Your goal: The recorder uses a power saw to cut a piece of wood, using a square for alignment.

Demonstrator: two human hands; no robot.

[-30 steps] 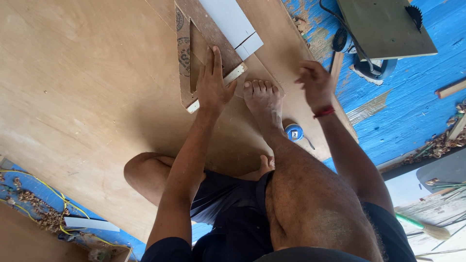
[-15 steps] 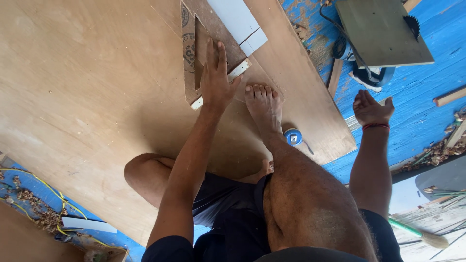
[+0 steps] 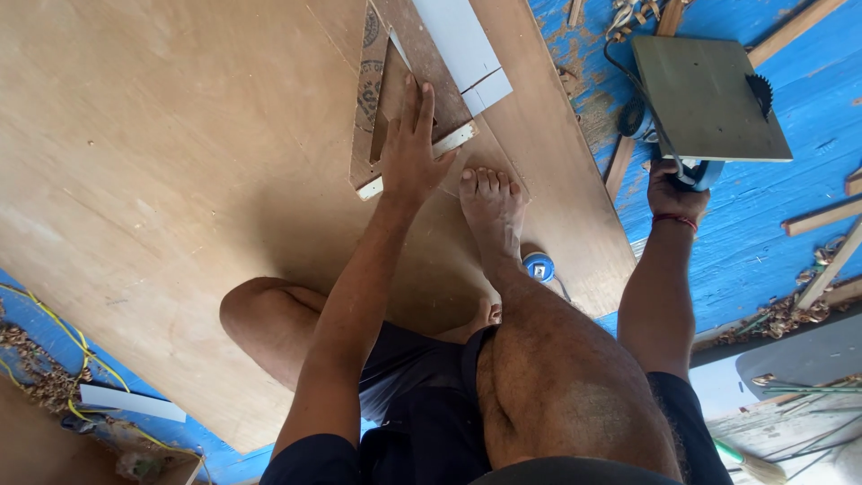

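Plywood sheet [image 3: 180, 180] lies flat on the blue floor [image 3: 763, 224]. Left hand [image 3: 409, 153] rests palm-down, fingers spread flat, on a wooden square [image 3: 373, 108] lying on the sheet. A bare foot [image 3: 492, 211] stands just beside it. Right hand [image 3: 673, 190] is closed around the handle of a circular saw [image 3: 709, 99] on the floor.

A blue-painted plank floor [image 3: 772, 233], worn and scattered with wood shavings [image 3: 36, 377] and offcut strips [image 3: 822, 216], lies in bright daylight; a yellow cord [image 3: 54, 314] trails left.
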